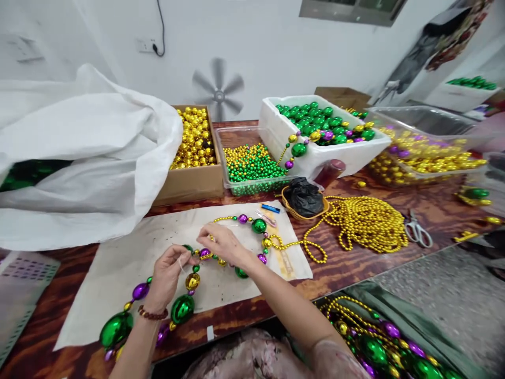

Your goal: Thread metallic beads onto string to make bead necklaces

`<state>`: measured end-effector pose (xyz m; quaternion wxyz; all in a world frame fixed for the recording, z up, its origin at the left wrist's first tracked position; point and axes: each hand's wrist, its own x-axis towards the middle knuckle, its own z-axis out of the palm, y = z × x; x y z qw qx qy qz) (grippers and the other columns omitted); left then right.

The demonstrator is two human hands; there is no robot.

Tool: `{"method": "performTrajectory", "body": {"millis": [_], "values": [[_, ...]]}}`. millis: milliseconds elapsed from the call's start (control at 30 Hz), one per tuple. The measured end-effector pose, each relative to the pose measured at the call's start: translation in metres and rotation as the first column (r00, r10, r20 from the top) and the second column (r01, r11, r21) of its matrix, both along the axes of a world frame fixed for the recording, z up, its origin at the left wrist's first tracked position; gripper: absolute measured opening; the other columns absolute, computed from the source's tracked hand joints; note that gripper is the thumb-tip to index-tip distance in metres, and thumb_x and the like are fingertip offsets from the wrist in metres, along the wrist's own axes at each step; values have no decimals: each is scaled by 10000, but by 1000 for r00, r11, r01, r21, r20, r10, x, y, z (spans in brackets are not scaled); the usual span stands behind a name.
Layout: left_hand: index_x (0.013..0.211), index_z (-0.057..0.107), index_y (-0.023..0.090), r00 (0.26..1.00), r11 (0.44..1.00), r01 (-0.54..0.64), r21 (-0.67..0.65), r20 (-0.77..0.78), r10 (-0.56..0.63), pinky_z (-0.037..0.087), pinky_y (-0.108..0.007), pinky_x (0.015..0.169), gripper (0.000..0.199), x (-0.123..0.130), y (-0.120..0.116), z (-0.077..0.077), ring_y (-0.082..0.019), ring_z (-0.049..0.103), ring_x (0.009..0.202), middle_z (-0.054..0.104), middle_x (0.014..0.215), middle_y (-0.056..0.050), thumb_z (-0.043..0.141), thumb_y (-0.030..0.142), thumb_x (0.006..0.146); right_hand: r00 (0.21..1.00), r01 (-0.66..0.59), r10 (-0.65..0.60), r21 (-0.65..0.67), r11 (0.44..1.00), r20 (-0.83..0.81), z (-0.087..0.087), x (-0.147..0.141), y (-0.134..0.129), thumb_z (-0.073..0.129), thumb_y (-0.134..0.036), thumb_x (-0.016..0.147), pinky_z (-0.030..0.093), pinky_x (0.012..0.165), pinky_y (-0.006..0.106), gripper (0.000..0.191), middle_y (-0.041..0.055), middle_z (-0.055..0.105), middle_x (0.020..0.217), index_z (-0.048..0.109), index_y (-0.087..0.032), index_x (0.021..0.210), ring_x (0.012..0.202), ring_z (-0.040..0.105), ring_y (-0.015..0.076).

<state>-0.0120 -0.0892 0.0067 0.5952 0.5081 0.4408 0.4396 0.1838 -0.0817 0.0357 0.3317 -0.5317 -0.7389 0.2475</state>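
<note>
My left hand point(168, 273), with a dark bead bracelet at the wrist, is closed in a pinch on a bead garland point(182, 309) of green, purple and gold balls. A white thread loops at its fingertips. Just above the garland is my right hand point(223, 243), fingers curled and pressed together; what they hold, if anything, is too small to make out. The garland lies in curves over a white cloth point(134, 247), its far end running past a green ball point(259, 226) into a thin gold bead chain. A blue item point(270, 209) lies at the cloth's far edge.
Along the back stand a cardboard box point(189, 184) of gold balls, a clear tray point(256, 188) of small beads and a foam box point(355, 155) of green ones. Gold bead chain point(366, 223) is heaped near scissors point(418, 231). White sheeting point(98, 137) bulges at left.
</note>
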Motion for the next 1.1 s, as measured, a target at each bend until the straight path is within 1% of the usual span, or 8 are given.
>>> {"method": "performTrajectory", "body": {"millis": [100,167,267,367,767,933,1033,1100], "values": [[762,618,190,997,997,-65,-52,33,66,575,-330,674,318,3,2,-1,-182,673,599,667,590,7,818,423,676,900,356,-311,-103,929,305,-6,63,4,504,-276,996,417,800,219,168,31,686,992,652,-203,964,934,610,149],[754,605,186,991,990,-103,-93,72,110,579,-332,652,334,6,3,-1,-179,675,582,665,585,13,833,408,652,822,484,-403,-120,867,402,-13,111,4,452,-197,989,423,792,260,211,99,688,1008,661,-163,982,949,618,194],[766,570,186,974,974,-150,-169,143,175,575,-323,626,377,12,5,-3,-177,686,578,659,583,33,852,390,621,756,545,-399,-161,823,519,-31,162,2,547,-202,925,433,749,291,155,154,689,1023,679,-138,975,944,631,249],[783,542,188,954,951,-193,-242,181,240,572,-305,632,429,16,7,-6,-170,702,597,657,592,50,867,391,590,737,529,-342,-183,829,583,-51,181,2,579,-290,924,441,735,300,199,162,689,1057,675,-139,1011,949,637,263],[835,505,197,952,939,-258,-228,108,288,548,-262,527,457,22,14,-6,-199,720,575,635,608,52,813,464,628,675,485,-275,-131,864,685,-67,191,0,527,-236,914,431,671,288,160,125,721,983,658,-168,976,893,661,244],[815,503,197,949,940,-265,-216,113,293,562,-279,517,447,24,17,-3,-205,711,542,624,577,52,802,471,627,654,499,-345,-42,865,673,-47,178,-11,354,-258,1013,456,695,301,325,132,719,967,600,-150,1197,858,678,247],[805,497,197,947,938,-251,-238,138,289,554,-263,512,447,25,15,-2,-202,715,546,626,578,54,803,469,626,794,308,-251,-11,951,553,-20,148,-17,376,-262,1016,468,791,295,335,106,702,1099,599,-209,1260,993,661,240],[806,498,196,945,938,-246,-244,156,288,549,-255,513,456,25,14,-2,-203,719,556,625,582,57,806,478,624,884,69,-36,-54,996,466,-3,116,-20,394,-289,1022,462,829,293,334,88,687,1132,628,-239,1256,1019,647,231]]}}
